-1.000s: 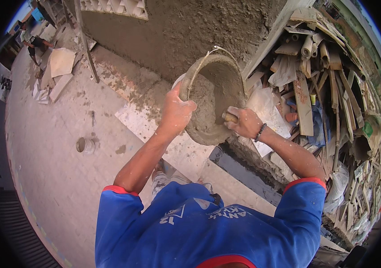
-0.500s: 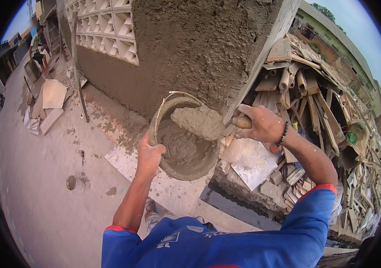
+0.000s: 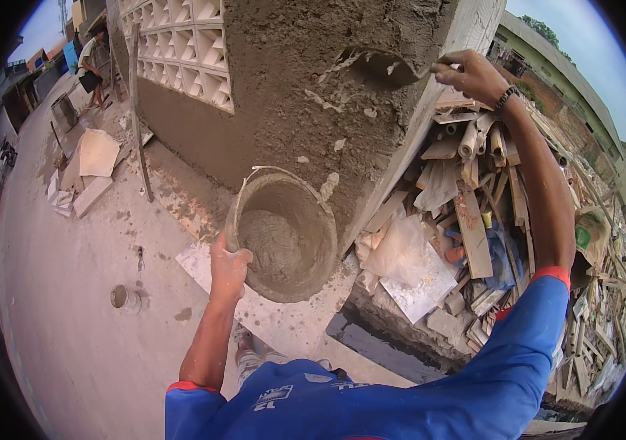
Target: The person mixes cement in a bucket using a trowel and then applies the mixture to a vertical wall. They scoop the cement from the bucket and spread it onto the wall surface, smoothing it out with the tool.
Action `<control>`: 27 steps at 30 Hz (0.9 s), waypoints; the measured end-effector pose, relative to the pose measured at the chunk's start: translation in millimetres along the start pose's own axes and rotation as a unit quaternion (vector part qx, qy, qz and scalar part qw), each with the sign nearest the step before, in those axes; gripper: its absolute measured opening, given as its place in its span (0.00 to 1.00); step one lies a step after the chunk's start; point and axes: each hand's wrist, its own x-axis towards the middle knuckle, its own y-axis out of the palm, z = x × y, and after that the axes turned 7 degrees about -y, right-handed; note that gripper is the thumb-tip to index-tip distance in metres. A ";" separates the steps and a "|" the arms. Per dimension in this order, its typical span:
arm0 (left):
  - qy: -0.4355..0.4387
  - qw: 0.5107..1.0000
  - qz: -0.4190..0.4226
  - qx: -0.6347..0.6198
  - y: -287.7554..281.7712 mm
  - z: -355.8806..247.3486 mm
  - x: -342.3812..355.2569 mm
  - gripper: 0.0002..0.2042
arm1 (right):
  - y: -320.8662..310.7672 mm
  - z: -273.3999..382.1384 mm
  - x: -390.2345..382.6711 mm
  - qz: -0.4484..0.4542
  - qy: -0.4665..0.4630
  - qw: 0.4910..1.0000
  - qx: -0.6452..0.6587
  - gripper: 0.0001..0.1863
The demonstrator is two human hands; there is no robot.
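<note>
Bucket (image 3: 320, 238) of mortar (image 3: 270, 240), clasped by left hand (image 3: 228, 270).
Right hand (image 3: 477, 78) grips a trowel (image 3: 383, 70), apparently touching the wall (image 3: 276, 125).

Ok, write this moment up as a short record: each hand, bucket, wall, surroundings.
Left hand: holding the bucket's rim
Right hand: raised, holding a trowel at the wall; contact unclear
Bucket: mortar inside, wire handle up
Wall: rough, brown, with pale vent blocks
Right side: heaped scrap wood
Far left: another person, bending
</note>
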 end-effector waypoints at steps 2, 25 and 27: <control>-0.003 1.000 -0.003 -0.003 9.7 4.6 -1.7 0.29 | -47.6 -42.7 20.7 -0.232 -0.110 0.934 -0.250 0.17; 0.046 0.982 0.126 0.129 69.7 20.9 -56.6 0.29 | 246.5 146.4 -183.0 0.224 -0.174 0.893 -0.350 0.07; 0.059 0.979 0.133 0.146 70.9 14.6 -58.9 0.28 | 251.6 131.9 -189.6 0.194 -0.197 0.910 -0.310 0.07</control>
